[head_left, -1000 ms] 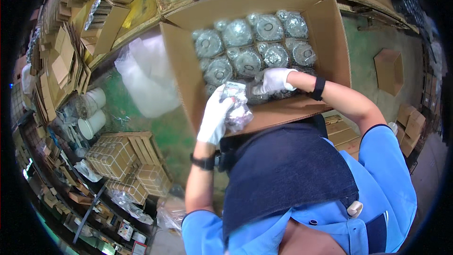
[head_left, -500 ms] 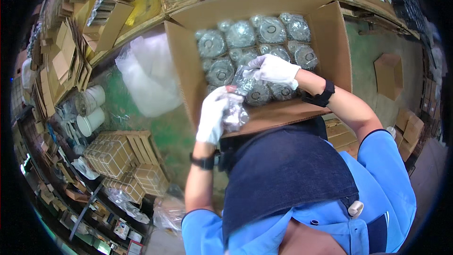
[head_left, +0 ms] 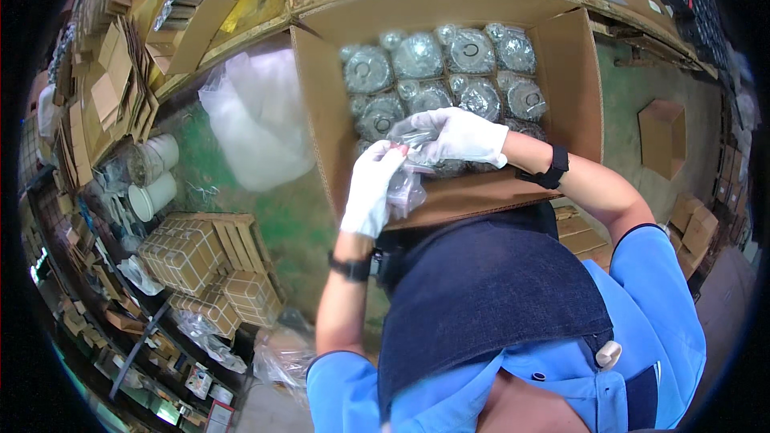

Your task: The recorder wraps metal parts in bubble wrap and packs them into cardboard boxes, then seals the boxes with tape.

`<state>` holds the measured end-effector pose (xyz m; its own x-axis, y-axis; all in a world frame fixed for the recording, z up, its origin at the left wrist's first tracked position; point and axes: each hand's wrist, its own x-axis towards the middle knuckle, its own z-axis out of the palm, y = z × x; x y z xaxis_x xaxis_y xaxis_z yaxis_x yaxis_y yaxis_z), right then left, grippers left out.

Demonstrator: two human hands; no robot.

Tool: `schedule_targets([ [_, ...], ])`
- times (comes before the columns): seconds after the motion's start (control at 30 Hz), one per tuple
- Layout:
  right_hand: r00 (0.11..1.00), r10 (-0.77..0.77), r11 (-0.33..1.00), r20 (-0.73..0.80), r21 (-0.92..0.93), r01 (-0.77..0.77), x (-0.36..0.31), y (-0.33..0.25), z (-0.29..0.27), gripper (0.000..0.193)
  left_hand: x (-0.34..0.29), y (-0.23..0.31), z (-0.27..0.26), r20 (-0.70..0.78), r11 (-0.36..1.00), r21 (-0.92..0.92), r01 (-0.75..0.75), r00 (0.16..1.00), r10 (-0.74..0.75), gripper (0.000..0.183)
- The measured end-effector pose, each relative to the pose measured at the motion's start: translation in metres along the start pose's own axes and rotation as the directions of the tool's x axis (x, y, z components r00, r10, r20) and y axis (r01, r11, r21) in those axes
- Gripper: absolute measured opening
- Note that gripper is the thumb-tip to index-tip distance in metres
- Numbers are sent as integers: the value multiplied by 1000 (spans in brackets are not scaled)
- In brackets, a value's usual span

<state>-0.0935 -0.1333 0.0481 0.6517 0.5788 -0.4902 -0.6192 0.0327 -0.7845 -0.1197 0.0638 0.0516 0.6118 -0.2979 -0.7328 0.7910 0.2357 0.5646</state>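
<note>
Holding a clear plastic bag [head_left: 407,194] in the gloved left hand [head_left: 371,191], with thumb and fingers pinched together on it, and gripping its upper part with the gloved right hand [head_left: 467,135], fingers curled in and tips partly hidden. Held above the near left part of the open carton [head_left: 573,72], over rows of film-wrapped round pieces [head_left: 469,51], drooping loose and crumpled below the left fingers. Cannot make out what lies inside. Probably light, limp and a little slippery against the smooth gloves, and apt to crease or slide rather than hold a shape; likely easy to tear if pulled hard between two pinches. Best taken by gathered folds near the top, pinched between thumb and forefinger, without squeezing the lower part.
</note>
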Motion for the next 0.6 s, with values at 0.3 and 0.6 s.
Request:
schedule_targets([
  [0.3,988,115,986,-104,132,-101,15,3,6,28,-18,25,0,-99,996,69,-54,993,61,14],
  [0.6,1000,15,971,-28,-239,-21,36,37,2,34,-48,55,7,-163,971,-123,-204,969,183,18],
])
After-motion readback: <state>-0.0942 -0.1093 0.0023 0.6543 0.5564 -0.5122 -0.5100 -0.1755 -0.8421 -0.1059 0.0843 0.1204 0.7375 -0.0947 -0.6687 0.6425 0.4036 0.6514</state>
